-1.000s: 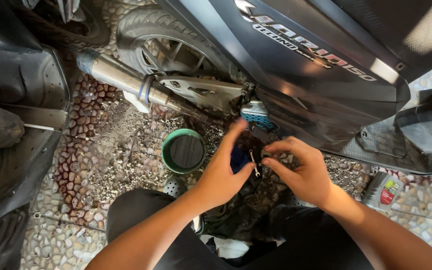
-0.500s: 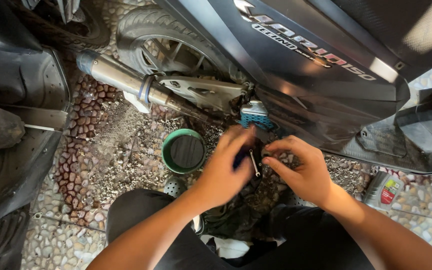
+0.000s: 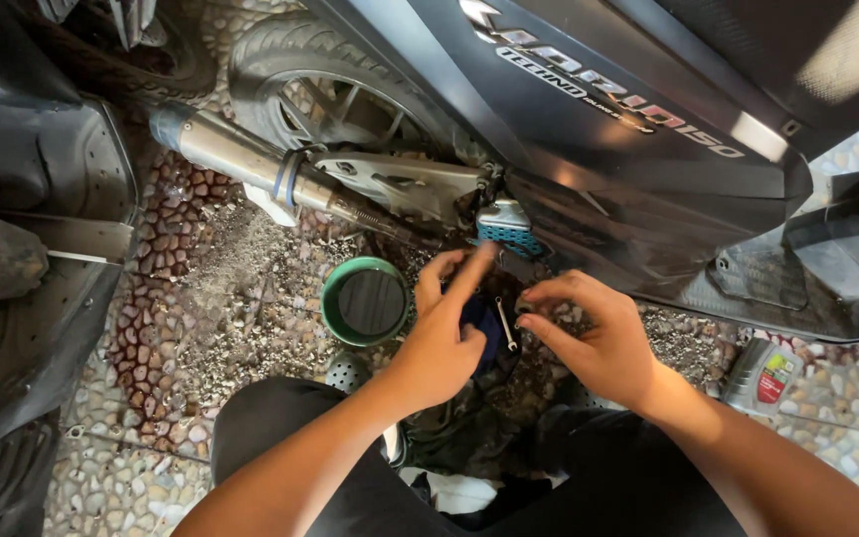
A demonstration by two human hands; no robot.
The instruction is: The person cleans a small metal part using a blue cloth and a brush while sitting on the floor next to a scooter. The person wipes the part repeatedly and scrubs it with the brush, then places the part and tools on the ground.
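Note:
I crouch beside a dark scooter [image 3: 648,149]. My left hand [image 3: 444,343] is under its body, gripping a dark blue cloth [image 3: 481,333], with the forefinger stretched up toward a blue-studded foot peg [image 3: 509,231]. My right hand [image 3: 599,343] is close beside it, fingertips pinched at a small metal spanner [image 3: 506,323] that stands upright between the two hands. The part the hands work on is hidden behind them, in shadow.
A green round pan with a dark inside [image 3: 365,298] sits on the pebbled ground [image 3: 211,288] left of my hands. The exhaust pipe [image 3: 241,154] and rear wheel [image 3: 330,80] lie beyond. A grey oil bottle [image 3: 763,373] stands at right. Another dark vehicle's panel [image 3: 22,249] is at left.
My left hand has slid slightly up and right, and its forefinger has straightened toward the foot peg. The right hand and the spanner have barely moved.

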